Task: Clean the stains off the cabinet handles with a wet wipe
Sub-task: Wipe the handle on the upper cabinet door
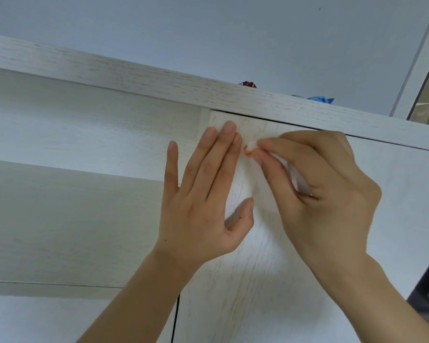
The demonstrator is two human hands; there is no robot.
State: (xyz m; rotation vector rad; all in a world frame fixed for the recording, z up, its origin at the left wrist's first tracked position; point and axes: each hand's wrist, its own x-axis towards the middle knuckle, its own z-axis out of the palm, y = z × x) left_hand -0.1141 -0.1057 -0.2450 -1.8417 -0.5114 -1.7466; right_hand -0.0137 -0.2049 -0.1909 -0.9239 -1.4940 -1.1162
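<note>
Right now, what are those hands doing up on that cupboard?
A person is wiping a white cabinet door near its top edge. The left hand lies flat on the door with straight fingers, steadying it. The right hand pinches a bunched white wet wipe whose tip is stained orange and presses it against the door. No handle shows clearly in this view.

Blue crumpled thing (pixel 320 99) atop the cabinet, red-and-blue object (pixel 247 84) beside it — pale wall (pixel 208 33) behind

Whitewashed wood grain, one spot of orange

The cabinet door (pixel 270 268) is pale, grey-streaked white; the white wipe (pixel 251 146) carries an orange stain; the wall (pixel 208 33) is blue-grey.
</note>
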